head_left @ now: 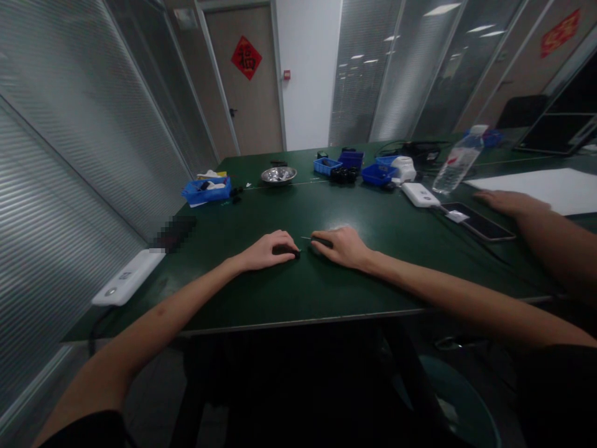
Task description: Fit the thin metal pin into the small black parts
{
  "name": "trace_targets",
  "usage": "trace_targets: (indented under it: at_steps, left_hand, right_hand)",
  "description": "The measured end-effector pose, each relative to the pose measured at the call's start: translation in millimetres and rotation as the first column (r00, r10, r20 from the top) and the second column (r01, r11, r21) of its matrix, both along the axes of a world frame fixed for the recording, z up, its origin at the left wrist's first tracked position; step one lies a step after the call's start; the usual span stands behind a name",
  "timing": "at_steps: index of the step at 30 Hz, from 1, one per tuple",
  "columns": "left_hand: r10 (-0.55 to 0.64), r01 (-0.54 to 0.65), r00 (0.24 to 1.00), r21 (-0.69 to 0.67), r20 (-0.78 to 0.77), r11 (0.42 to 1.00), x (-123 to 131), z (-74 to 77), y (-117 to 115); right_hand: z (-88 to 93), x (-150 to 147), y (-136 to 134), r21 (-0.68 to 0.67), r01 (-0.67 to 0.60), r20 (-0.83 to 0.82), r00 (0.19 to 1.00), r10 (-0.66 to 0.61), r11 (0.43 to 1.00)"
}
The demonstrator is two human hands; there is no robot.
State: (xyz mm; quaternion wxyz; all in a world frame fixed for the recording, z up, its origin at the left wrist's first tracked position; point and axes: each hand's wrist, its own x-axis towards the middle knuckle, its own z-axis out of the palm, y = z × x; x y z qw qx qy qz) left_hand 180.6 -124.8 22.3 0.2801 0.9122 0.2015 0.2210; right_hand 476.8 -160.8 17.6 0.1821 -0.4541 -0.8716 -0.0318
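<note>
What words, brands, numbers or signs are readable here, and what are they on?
"福": red diamond on the door.
Red sign, upper right: too blurred and slanted to read.
Bottle: red marking on its label, too blurred.
Red wall box: too small.
Black pieces in the left hand and right hand: no lettering shows.
</note>
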Motion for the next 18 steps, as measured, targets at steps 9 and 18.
trace_targets:
  at_steps: [9, 18]
  left_hand:
    - [0.092, -0.084, 0.994, 0.121, -0.064, 0.989, 0, -3.5, 3]
    - [0.521, -0.511, 0.851, 0.123, -0.07, 0.851, -71, -8.0, 66]
  right_hand:
    - [-0.9, 1, 1, 0.001, 0.004, 0.017, 1.0, -0.004, 1.0]
    - [-0.4, 3, 2, -0.027, -0.022, -0.004, 1.0, 0.022, 0.999]
